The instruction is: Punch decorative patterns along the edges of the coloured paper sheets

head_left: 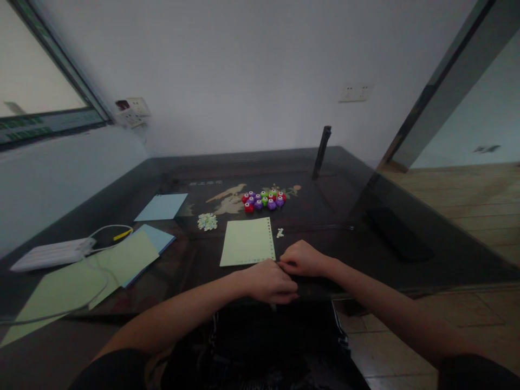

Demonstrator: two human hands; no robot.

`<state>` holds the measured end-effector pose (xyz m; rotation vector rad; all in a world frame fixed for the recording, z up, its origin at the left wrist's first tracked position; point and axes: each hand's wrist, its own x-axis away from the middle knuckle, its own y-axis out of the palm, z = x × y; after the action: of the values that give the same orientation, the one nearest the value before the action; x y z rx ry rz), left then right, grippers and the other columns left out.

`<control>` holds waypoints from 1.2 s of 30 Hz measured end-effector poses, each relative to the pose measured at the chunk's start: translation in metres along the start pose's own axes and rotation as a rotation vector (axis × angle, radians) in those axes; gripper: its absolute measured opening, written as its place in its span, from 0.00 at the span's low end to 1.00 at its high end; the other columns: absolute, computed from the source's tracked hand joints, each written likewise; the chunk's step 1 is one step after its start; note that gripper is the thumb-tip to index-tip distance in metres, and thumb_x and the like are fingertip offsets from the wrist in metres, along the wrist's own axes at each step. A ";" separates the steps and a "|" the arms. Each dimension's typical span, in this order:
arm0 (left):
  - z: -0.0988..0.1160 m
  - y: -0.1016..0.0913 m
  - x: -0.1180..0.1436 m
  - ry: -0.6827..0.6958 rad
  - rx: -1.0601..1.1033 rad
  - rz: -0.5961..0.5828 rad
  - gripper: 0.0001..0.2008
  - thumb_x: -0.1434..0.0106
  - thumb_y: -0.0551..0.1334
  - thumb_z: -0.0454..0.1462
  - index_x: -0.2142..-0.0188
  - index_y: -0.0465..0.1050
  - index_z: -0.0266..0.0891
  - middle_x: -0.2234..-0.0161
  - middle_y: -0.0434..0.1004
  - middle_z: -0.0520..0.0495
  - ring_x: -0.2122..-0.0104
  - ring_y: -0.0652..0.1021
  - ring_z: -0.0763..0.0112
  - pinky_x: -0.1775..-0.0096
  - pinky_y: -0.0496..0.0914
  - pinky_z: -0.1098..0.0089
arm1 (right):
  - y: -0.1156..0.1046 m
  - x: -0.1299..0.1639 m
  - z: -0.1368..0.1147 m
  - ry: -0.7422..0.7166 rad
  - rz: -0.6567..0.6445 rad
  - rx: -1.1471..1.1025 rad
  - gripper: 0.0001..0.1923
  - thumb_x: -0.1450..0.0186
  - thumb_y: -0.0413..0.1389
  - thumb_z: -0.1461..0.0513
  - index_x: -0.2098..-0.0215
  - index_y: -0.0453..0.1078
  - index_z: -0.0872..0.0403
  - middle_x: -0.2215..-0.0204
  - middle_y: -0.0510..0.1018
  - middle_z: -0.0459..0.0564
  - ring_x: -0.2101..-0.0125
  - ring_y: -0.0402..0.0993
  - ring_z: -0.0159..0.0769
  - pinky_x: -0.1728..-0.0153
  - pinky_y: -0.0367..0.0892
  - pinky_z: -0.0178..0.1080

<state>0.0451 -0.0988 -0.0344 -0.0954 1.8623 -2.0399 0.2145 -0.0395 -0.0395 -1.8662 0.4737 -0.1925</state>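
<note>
My left hand (270, 281) is curled closed at the table's front edge, by the lower right corner of a pale yellow-green sheet of paper (247, 241). Touching or nearly touching it, my right hand (305, 259) is closed with its fingertips pinched together. Whatever the fingers hold, if anything, is hidden or too small to make out. Holes run down the sheet's right side, and faint small marks lie along its bottom edge. Just beyond my right hand are a few tiny pale pieces (280, 233). A heap of similar pieces (207, 221) lies left of the sheet.
Behind the sheet sit several red, purple and green eye-patterned pieces (264, 200). A blue sheet (162, 207), more papers (117, 260) and a white power strip (52, 254) with a cable lie left. A black phone-like slab (398, 234) lies right; a dark upright bar (322, 153) stands behind.
</note>
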 end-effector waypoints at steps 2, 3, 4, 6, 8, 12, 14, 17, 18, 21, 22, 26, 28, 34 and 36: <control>-0.002 -0.008 0.002 -0.038 0.053 0.024 0.15 0.35 0.51 0.41 0.77 0.65 0.40 0.80 0.71 0.51 0.79 0.70 0.75 0.75 0.59 0.72 | -0.002 0.001 0.001 0.005 0.003 -0.047 0.16 0.37 0.50 0.61 0.82 0.66 0.56 0.84 0.68 0.43 0.81 0.57 0.26 0.77 0.46 0.33; -0.004 -0.014 0.004 -0.074 0.091 0.044 0.16 0.35 0.50 0.41 0.77 0.64 0.39 0.80 0.70 0.50 0.79 0.69 0.75 0.74 0.60 0.73 | -0.004 0.001 0.002 0.011 0.002 -0.083 0.16 0.37 0.50 0.62 0.81 0.66 0.56 0.84 0.67 0.43 0.81 0.57 0.26 0.76 0.46 0.32; -0.007 -0.020 0.007 -0.124 0.137 0.068 0.17 0.34 0.49 0.41 0.77 0.64 0.39 0.80 0.69 0.50 0.78 0.69 0.75 0.74 0.60 0.74 | -0.007 0.002 0.002 0.023 0.001 -0.125 0.16 0.37 0.49 0.62 0.81 0.65 0.57 0.84 0.67 0.43 0.81 0.57 0.26 0.76 0.47 0.32; -0.017 -0.032 0.014 -0.264 0.224 0.129 0.19 0.33 0.46 0.41 0.77 0.64 0.37 0.80 0.67 0.51 0.79 0.67 0.77 0.73 0.60 0.75 | -0.013 0.002 0.002 0.062 -0.001 -0.214 0.16 0.36 0.49 0.61 0.81 0.65 0.57 0.84 0.66 0.43 0.81 0.58 0.25 0.76 0.49 0.31; -0.032 -0.042 0.024 -0.430 0.245 0.218 0.19 0.32 0.46 0.41 0.77 0.64 0.37 0.80 0.66 0.52 0.78 0.67 0.77 0.73 0.60 0.75 | -0.022 0.002 0.001 0.114 0.019 -0.279 0.18 0.35 0.48 0.59 0.79 0.67 0.57 0.84 0.67 0.43 0.81 0.59 0.26 0.76 0.50 0.31; -0.070 -0.049 0.052 -0.691 0.138 0.332 0.12 0.35 0.50 0.39 0.69 0.68 0.37 0.72 0.72 0.50 0.72 0.70 0.73 0.68 0.64 0.73 | -0.039 -0.005 -0.002 0.187 0.118 -0.312 0.19 0.34 0.47 0.57 0.76 0.70 0.58 0.82 0.70 0.45 0.79 0.64 0.27 0.75 0.53 0.32; -0.087 -0.049 0.067 -0.762 0.088 0.369 0.10 0.36 0.52 0.38 0.66 0.70 0.37 0.68 0.74 0.47 0.69 0.72 0.71 0.65 0.66 0.71 | -0.045 -0.016 0.000 0.221 0.167 -0.275 0.18 0.34 0.47 0.57 0.75 0.71 0.57 0.81 0.71 0.45 0.78 0.65 0.28 0.74 0.54 0.32; -0.104 -0.049 0.084 -0.809 0.007 0.400 0.09 0.37 0.53 0.37 0.66 0.71 0.37 0.67 0.75 0.46 0.65 0.74 0.68 0.59 0.66 0.67 | -0.049 -0.041 0.008 0.271 0.218 -0.145 0.15 0.34 0.48 0.59 0.71 0.73 0.57 0.76 0.74 0.48 0.74 0.67 0.31 0.72 0.56 0.33; -0.107 -0.049 0.088 -0.816 -0.012 0.415 0.10 0.36 0.53 0.37 0.66 0.71 0.37 0.66 0.75 0.46 0.64 0.74 0.67 0.58 0.66 0.67 | -0.048 -0.051 0.011 0.289 0.218 -0.091 0.13 0.35 0.49 0.59 0.69 0.74 0.57 0.73 0.75 0.50 0.72 0.68 0.32 0.70 0.57 0.33; -0.113 -0.050 0.095 -0.828 -0.056 0.430 0.10 0.36 0.52 0.37 0.66 0.71 0.38 0.65 0.76 0.46 0.62 0.74 0.66 0.57 0.66 0.65 | -0.040 -0.077 0.021 0.348 0.224 0.080 0.11 0.35 0.50 0.62 0.63 0.75 0.56 0.64 0.76 0.53 0.63 0.69 0.37 0.64 0.61 0.36; -0.114 -0.049 0.096 -0.824 -0.064 0.417 0.09 0.37 0.53 0.37 0.66 0.71 0.38 0.64 0.76 0.45 0.61 0.74 0.66 0.56 0.66 0.64 | -0.036 -0.083 0.024 0.358 0.243 0.125 0.11 0.35 0.51 0.61 0.60 0.74 0.56 0.61 0.76 0.55 0.59 0.68 0.38 0.61 0.61 0.37; -0.116 -0.044 0.097 -0.801 -0.063 0.309 0.08 0.39 0.56 0.37 0.62 0.72 0.39 0.61 0.75 0.44 0.57 0.73 0.64 0.53 0.66 0.61 | -0.020 -0.088 0.034 0.369 0.261 0.226 0.19 0.36 0.53 0.56 0.51 0.70 0.58 0.54 0.73 0.57 0.52 0.64 0.44 0.53 0.61 0.42; -0.116 -0.041 0.096 -0.811 -0.060 0.271 0.09 0.40 0.57 0.38 0.61 0.72 0.39 0.59 0.75 0.44 0.56 0.73 0.63 0.52 0.65 0.60 | -0.015 -0.085 0.037 0.359 0.244 0.234 0.23 0.38 0.54 0.53 0.49 0.69 0.58 0.52 0.73 0.57 0.51 0.64 0.45 0.52 0.61 0.44; -0.113 -0.037 0.093 -0.881 -0.054 0.218 0.18 0.42 0.61 0.45 0.55 0.71 0.41 0.52 0.72 0.42 0.50 0.70 0.57 0.49 0.61 0.56 | -0.008 -0.080 0.041 0.354 0.243 0.243 0.31 0.40 0.55 0.47 0.46 0.66 0.58 0.48 0.70 0.58 0.50 0.61 0.49 0.52 0.61 0.46; -0.113 -0.037 0.094 -0.910 -0.064 0.183 0.24 0.45 0.63 0.49 0.51 0.69 0.41 0.50 0.70 0.41 0.49 0.68 0.55 0.48 0.60 0.55 | -0.007 -0.081 0.040 0.357 0.235 0.253 0.31 0.40 0.55 0.47 0.46 0.66 0.57 0.47 0.69 0.58 0.49 0.61 0.50 0.53 0.60 0.47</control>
<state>-0.0838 -0.0197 -0.0308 -0.7082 1.2808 -1.4286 0.1569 0.0307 -0.0387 -1.5180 0.8676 -0.4113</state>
